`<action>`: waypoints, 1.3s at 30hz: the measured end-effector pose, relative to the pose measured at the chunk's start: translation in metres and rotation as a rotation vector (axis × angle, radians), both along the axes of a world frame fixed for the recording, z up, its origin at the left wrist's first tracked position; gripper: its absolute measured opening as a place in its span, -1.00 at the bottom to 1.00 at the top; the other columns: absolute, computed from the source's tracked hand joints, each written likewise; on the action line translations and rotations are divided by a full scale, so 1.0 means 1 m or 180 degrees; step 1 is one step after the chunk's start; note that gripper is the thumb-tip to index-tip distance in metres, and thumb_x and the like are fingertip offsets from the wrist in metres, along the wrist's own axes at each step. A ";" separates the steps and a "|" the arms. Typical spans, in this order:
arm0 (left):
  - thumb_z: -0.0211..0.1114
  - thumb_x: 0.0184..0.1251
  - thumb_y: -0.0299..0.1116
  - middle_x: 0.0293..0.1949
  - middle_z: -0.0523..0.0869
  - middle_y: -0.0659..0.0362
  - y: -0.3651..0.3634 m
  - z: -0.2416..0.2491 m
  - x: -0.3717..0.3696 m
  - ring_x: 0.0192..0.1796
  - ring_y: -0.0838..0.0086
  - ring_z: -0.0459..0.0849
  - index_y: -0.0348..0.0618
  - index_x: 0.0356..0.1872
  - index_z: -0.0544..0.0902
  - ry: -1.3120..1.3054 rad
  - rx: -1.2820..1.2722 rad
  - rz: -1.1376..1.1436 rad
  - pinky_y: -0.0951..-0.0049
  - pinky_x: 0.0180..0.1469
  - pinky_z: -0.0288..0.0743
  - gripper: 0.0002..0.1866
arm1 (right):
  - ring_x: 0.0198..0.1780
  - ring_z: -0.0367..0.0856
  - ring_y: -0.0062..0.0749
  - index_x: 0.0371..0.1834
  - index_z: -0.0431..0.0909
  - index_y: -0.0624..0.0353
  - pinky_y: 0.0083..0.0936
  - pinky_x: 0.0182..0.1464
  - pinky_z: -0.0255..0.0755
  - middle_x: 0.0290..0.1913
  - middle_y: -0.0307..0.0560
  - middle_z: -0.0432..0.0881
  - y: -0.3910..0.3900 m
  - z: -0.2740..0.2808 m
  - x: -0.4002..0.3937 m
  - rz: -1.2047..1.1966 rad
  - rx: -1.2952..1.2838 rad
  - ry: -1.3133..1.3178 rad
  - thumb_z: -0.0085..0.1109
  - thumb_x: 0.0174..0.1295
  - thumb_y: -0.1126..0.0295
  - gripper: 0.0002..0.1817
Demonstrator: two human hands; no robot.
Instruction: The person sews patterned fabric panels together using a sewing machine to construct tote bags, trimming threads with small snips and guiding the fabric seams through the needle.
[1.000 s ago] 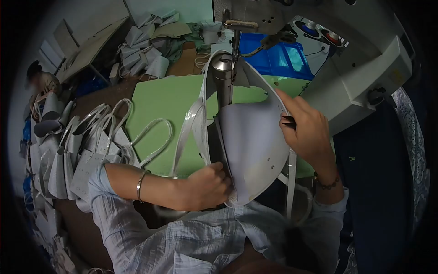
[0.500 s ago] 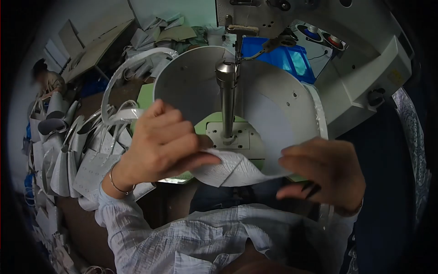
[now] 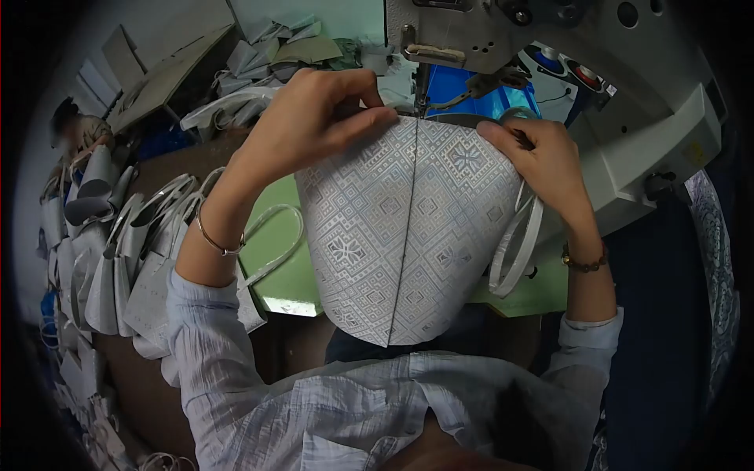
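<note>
A patterned grey-white bag piece (image 3: 393, 228) with a dark seam down its middle hangs over the sewing machine post, its upper edge at the needle (image 3: 422, 98). My left hand (image 3: 326, 118) pinches that upper edge left of the needle, thumb on the outer face. To the right of the needle, my right hand (image 3: 542, 157) grips the same edge, thumb on the pattern. A white strap loop (image 3: 518, 251) hangs below my right hand, and another loop (image 3: 287, 243) lies at the piece's left side. The machine post is hidden behind the piece.
The machine head (image 3: 471, 39) is above, its arm (image 3: 667, 149) at the right. A green table (image 3: 263, 208) lies beneath. Many bag pieces (image 3: 145, 275) are piled at the left, where a person (image 3: 82, 133) is by them. Behind the needle is a blue bin (image 3: 463, 82).
The piece has gone from inside-up and twisted to patterned side outward and hanging. Both hands have moved up to its top edge by the needle, and my right hand has closed on it.
</note>
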State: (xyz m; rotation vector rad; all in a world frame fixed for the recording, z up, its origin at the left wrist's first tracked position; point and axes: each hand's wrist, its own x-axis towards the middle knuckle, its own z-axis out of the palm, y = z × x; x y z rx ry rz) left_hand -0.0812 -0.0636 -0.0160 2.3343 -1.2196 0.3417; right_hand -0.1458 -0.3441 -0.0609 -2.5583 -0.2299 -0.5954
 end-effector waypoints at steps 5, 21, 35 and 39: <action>0.35 0.27 -0.23 -0.63 0.51 0.26 -0.006 0.004 0.011 -0.61 0.63 0.36 -0.23 -0.37 0.65 0.0092 0.0043 -0.0047 0.52 -0.55 0.14 -0.76 | -0.66 0.32 -0.50 -0.61 0.61 0.16 -0.47 -0.49 0.19 -0.74 -0.25 0.36 -0.009 -0.002 0.008 -0.0116 0.0165 0.0346 0.16 0.20 -0.20 -0.41; 0.39 0.24 -0.27 -0.64 0.58 0.24 -0.010 -0.004 0.024 -0.57 0.64 0.49 -0.24 -0.46 0.64 0.0592 -0.0262 -0.0238 0.56 -0.48 0.32 -0.76 | -0.69 0.28 -0.53 -0.60 0.63 0.15 -0.50 -0.53 0.13 -0.74 -0.28 0.37 -0.014 -0.004 0.014 0.0048 0.0298 0.0386 0.18 0.21 -0.17 -0.44; 0.40 0.26 -0.25 -0.63 0.57 0.34 -0.017 -0.006 0.041 -0.53 0.75 0.45 -0.22 -0.49 0.66 0.0933 -0.0491 -0.0170 0.64 -0.46 0.30 -0.75 | -0.56 0.41 -0.51 -0.24 0.71 0.09 -0.49 -0.49 0.25 -0.56 -0.20 0.50 -0.034 -0.015 0.040 0.0190 0.0640 0.0325 0.22 0.23 -0.01 -0.62; 0.41 0.24 -0.24 -0.63 0.57 0.33 -0.023 -0.008 0.046 -0.53 0.74 0.46 -0.22 -0.50 0.65 0.1017 -0.0473 -0.0008 0.63 -0.45 0.32 -0.74 | -0.43 0.54 -0.46 -0.08 0.67 0.03 -0.47 -0.41 0.45 -0.39 -0.19 0.57 -0.032 -0.022 0.021 0.0395 0.0368 -0.0710 0.30 0.16 -0.02 -0.58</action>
